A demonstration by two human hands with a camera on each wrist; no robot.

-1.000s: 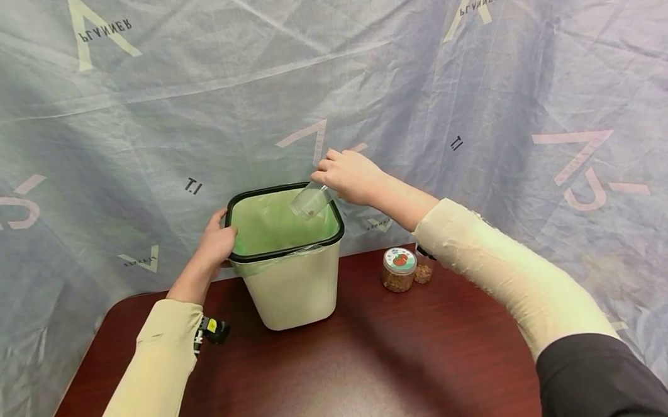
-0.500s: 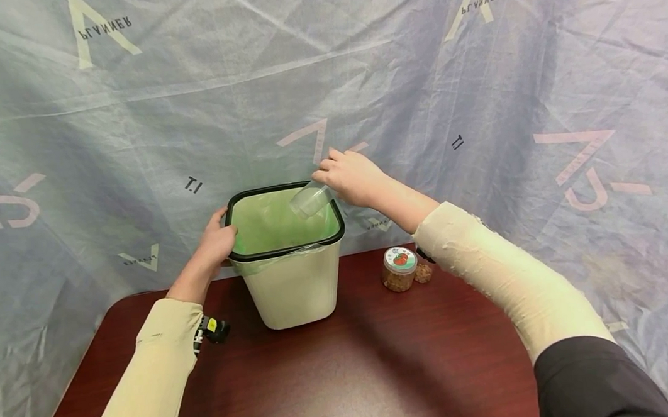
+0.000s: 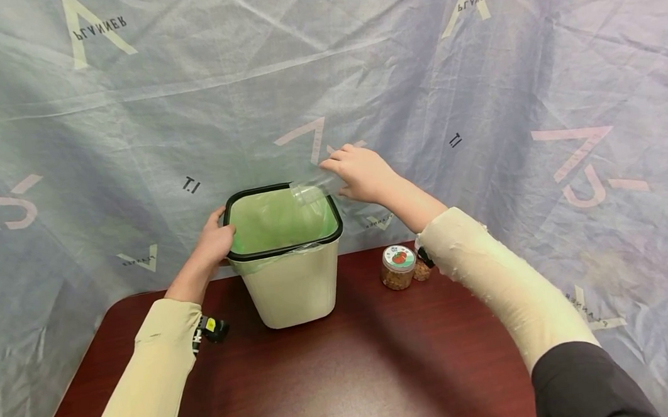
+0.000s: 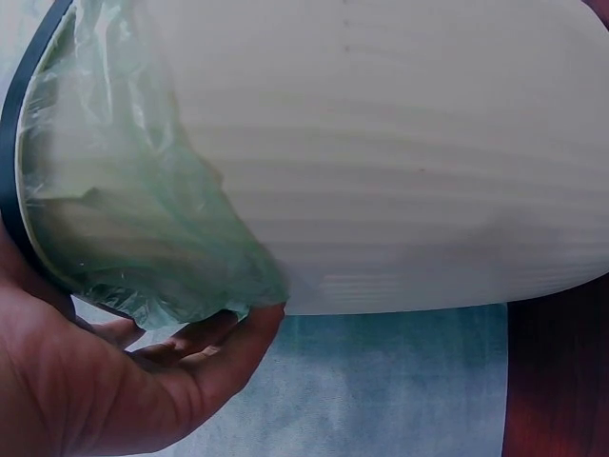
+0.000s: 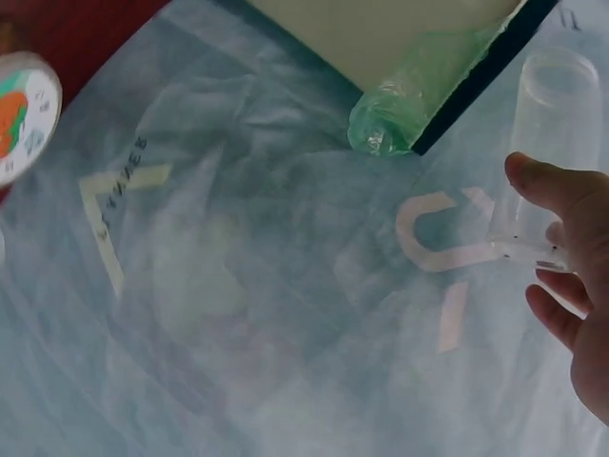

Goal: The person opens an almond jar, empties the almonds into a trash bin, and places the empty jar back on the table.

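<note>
A cream trash bin (image 3: 295,292) with a black rim and a green plastic liner (image 4: 143,190) stands on the table. My left hand (image 3: 213,241) grips its left rim, thumb on top; in the left wrist view the fingers lie under the folded liner edge. Above the bin's right back corner my right hand (image 3: 364,174) holds a clear plastic cup (image 3: 308,195) near its base. The cup lies tipped, its mouth pointing left over the bin. A few dark specks show near its base in the right wrist view, where the thumb and fingers wrap it.
Right of the bin, a lidded jar (image 3: 398,274) with a tomato picture on top holds brown pieces. Partly behind it sits another clear container (image 3: 421,269) with similar pieces. A grey printed curtain (image 3: 237,87) hangs close behind the dark red table (image 3: 343,378).
The cup, earlier slanting mouth-down into the bin, has swung up to nearly level. My right hand has shifted slightly right. A small brown bit seen in the cup is gone; my left hand stays.
</note>
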